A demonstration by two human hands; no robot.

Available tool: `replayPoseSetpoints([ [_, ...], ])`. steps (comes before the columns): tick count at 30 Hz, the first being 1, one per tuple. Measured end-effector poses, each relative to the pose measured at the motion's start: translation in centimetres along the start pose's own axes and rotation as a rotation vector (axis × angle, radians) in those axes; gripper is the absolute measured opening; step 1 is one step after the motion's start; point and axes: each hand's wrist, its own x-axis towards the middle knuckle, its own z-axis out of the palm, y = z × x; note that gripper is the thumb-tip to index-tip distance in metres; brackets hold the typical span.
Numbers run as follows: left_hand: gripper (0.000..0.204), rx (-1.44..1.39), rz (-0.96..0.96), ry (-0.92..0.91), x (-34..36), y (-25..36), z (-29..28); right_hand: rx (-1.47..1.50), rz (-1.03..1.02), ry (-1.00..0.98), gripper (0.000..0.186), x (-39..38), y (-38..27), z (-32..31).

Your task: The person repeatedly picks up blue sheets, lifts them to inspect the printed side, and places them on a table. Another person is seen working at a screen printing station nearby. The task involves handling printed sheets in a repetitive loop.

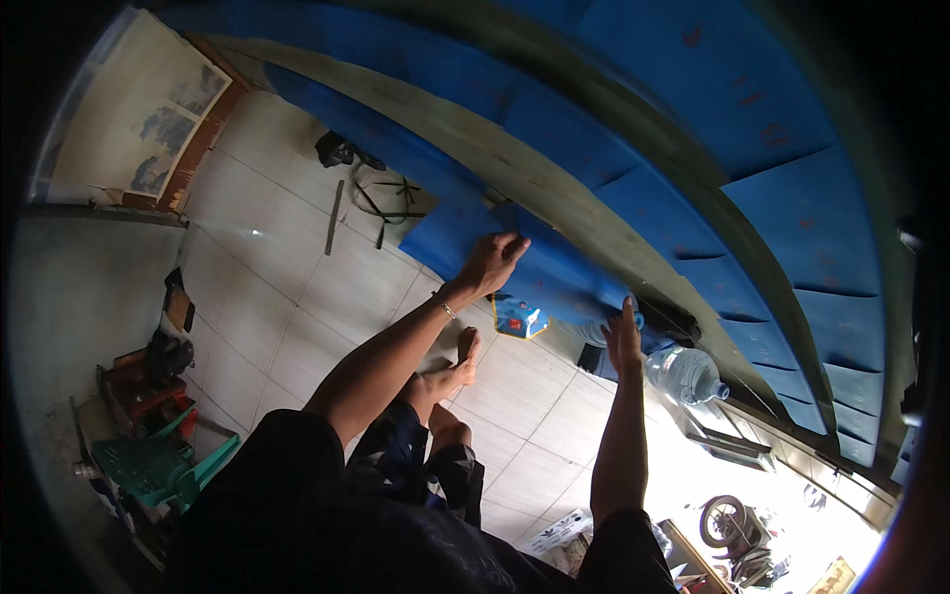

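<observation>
My left hand [491, 265] has curled fingers closed on a loose lower section of a long blue sheet [435, 240], just below a raised flap. My right hand [623, 339] touches the lower edge of the same sheet farther right, its fingers mostly extended. More long blue panels [782, 228] with slits and small red marks run in curved rows along a grey-olive backing [554, 161] above. A blue package [519, 317] with a yellow edge lies below the sheet, and clear plastic water bottles [683, 376] are beside my right hand.
Tiled floor [267, 277] surrounds my bare feet. A dark bundle [336, 150], straps and a strip [334, 218] lie upper left. Green plastic chairs [148, 465] and red items are lower left. A wheeled item [722, 520] stands lower right, and a pictured board [139, 119] is upper left.
</observation>
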Motion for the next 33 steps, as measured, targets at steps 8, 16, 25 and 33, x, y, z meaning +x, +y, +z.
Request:
replayPoseSetpoints([
  [8,0.033,-0.073,-0.113,-0.028,-6.4,1.7,-9.1,0.136,-0.163,-0.089,0.023,-9.0,5.5,7.4],
  [16,0.036,0.024,-0.454,-0.072,-12.3,-15.0,-22.3,-0.321,0.119,-0.121,0.029,-12.5,10.2,25.6],
  [25,0.042,-0.244,-0.912,0.322,-14.3,-30.2,-39.7,-0.951,-0.125,-0.458,0.054,9.2,13.7,53.2],
  [33,0.047,-0.309,-0.719,0.674,-9.2,-41.8,-33.8,-1.38,-0.207,-0.627,0.061,25.5,16.0,61.0],
])
